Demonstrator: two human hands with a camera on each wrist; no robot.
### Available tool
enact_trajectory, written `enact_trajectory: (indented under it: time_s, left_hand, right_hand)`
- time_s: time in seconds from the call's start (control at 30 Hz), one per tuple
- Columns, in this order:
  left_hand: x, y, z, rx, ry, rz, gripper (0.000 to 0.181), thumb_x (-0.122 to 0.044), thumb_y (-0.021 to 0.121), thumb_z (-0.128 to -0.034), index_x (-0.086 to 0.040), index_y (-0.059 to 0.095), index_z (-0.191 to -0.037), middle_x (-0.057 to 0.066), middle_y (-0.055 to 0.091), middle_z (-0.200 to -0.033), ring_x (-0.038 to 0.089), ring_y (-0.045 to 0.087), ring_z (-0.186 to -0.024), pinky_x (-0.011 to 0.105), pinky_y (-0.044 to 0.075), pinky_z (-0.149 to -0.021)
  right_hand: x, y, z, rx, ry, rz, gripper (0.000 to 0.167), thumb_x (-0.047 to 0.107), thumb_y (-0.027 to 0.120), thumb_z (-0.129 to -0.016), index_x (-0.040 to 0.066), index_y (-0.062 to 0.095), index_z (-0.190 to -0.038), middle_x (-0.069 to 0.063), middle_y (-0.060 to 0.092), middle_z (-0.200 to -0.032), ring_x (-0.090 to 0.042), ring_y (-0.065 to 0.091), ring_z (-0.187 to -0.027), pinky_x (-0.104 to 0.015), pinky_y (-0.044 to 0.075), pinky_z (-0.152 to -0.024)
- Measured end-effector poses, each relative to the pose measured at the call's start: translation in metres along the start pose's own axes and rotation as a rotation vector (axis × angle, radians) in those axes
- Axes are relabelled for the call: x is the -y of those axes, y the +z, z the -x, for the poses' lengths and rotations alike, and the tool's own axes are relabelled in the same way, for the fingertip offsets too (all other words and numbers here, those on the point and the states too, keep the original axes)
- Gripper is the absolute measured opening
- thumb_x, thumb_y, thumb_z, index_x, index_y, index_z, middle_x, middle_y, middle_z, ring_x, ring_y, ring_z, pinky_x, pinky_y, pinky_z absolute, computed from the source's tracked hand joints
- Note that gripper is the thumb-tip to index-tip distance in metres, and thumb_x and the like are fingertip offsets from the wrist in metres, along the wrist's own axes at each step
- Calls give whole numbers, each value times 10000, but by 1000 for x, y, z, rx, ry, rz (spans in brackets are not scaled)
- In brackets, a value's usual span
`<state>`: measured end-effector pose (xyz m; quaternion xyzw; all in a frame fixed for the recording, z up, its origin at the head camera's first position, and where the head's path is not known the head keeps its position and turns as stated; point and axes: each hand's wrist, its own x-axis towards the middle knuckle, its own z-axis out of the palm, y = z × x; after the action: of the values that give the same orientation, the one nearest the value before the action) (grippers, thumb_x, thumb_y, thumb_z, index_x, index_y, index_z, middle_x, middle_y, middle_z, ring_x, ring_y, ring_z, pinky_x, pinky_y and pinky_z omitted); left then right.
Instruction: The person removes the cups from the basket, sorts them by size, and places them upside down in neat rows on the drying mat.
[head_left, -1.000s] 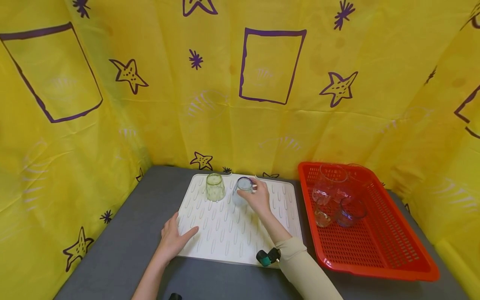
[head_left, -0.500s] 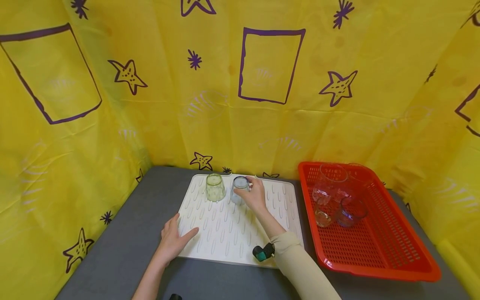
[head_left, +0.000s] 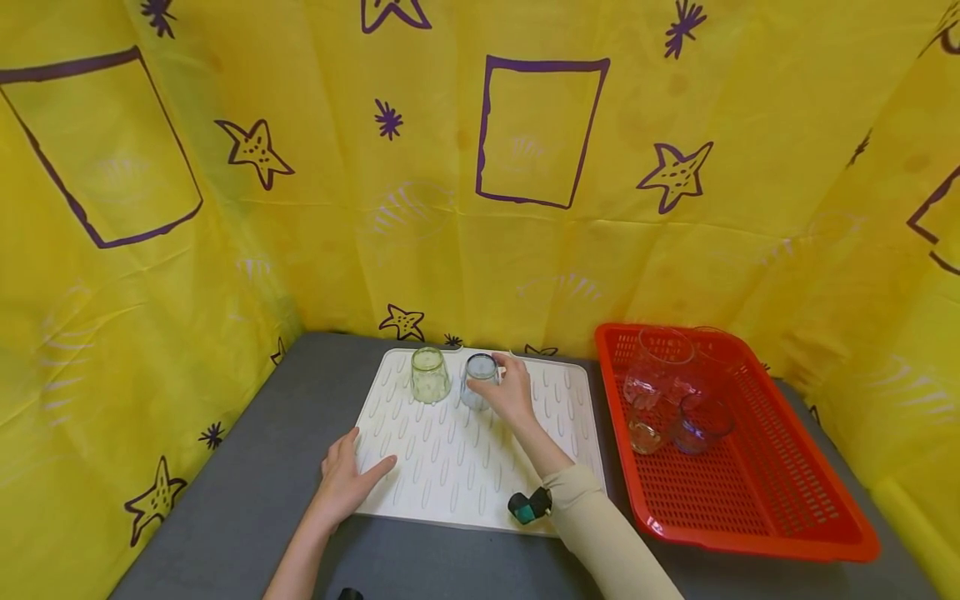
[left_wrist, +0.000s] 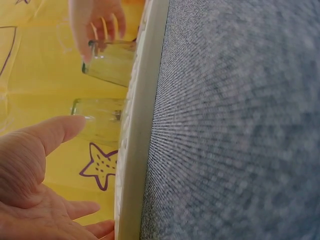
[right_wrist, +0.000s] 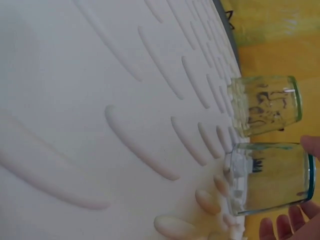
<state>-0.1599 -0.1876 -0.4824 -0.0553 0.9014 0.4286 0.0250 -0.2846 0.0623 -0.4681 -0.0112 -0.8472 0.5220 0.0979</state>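
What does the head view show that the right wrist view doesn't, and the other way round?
Only the head view shows the left hand, the right sleeve and the red basket with glasses inside. Only the right wrist view shows the lower fingers of the right hand, hidden from the head camera. Both share the dark-rimmed glass in that hand, the green glass, the white mat and the yellow curtain.
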Motion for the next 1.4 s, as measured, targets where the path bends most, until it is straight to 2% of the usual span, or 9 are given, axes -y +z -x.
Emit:
enact_trajectory:
  time_s: [0.3, 0.43, 0.6, 0.8, 0.97, 1.13, 1.3, 1.4]
  left_hand:
    - [0, 0, 0, 2, -5, 1, 943, -397, 700, -876, 105, 177, -1479, 340, 171, -1477, 532, 151, -1329, 672, 219, -1041]
    - [1, 0, -1, 1, -4, 2, 936, -391, 697, -878, 104, 178, -1479, 338, 171, -1477, 528, 153, -1327, 668, 217, -1043]
    - [1, 0, -1, 2, -2, 4, 932, -392, 698, -878, 103, 182, -1477, 337, 167, -1479, 527, 148, -1328, 670, 216, -1042]
    - [1, 1, -1, 5, 0, 4, 931, -393, 700, -879, 100, 185, -1478, 333, 164, -1483, 525, 144, -1333, 670, 216, -1041]
    - [2, 0, -1, 0, 8, 8, 920, -387, 695, -880, 107, 193, -1472, 335, 169, -1477, 527, 150, -1327, 663, 211, -1040]
    - [2, 1, -1, -4, 12, 12, 913, -379, 695, -876, 116, 203, -1465, 338, 173, -1472, 528, 158, -1316, 656, 207, -1034]
    - [2, 0, -1, -3, 8, 20, 913, -383, 697, -876, 110, 207, -1467, 335, 171, -1477, 529, 153, -1324, 657, 205, -1041]
    - [2, 0, -1, -6, 4, 22, 910, -383, 699, -876, 109, 212, -1467, 336, 170, -1480, 531, 151, -1330, 659, 205, -1045]
  right_hand:
    - [8, -10, 11, -67, 15, -86, 677, 273, 836, -757, 75, 550, -1337, -171, 443, -1362, -335, 424, -1197, -498, 414, -947]
    - [18, -19, 20, -103, 16, -165, 665, 263, 832, -770, 76, 542, -1338, -151, 435, -1373, -335, 400, -1216, -479, 413, -979]
    - [31, -36, 35, -97, 21, -274, 623, 245, 817, -794, 108, 540, -1335, -93, 441, -1364, -309, 381, -1212, -461, 408, -995]
    - [42, -69, 58, -63, 29, -345, 602, 212, 788, -826, 147, 520, -1361, -97, 436, -1383, -313, 387, -1200, -506, 397, -999]
    - [43, -103, 74, -48, 38, -350, 607, 209, 759, -859, 154, 477, -1393, -85, 399, -1401, -284, 378, -1208, -461, 395, -999]
    - [39, -134, 84, -65, 53, -340, 618, 190, 752, -866, 153, 453, -1406, -66, 400, -1373, -238, 350, -1215, -386, 383, -1001]
    - [30, -165, 91, -120, 79, -274, 644, 230, 746, -874, 158, 428, -1429, -76, 403, -1342, -228, 393, -1166, -219, 448, -893]
    - [22, -184, 94, -140, 109, -233, 646, 277, 735, -882, 190, 414, -1436, -65, 421, -1261, -214, 511, -1021, -217, 516, -752]
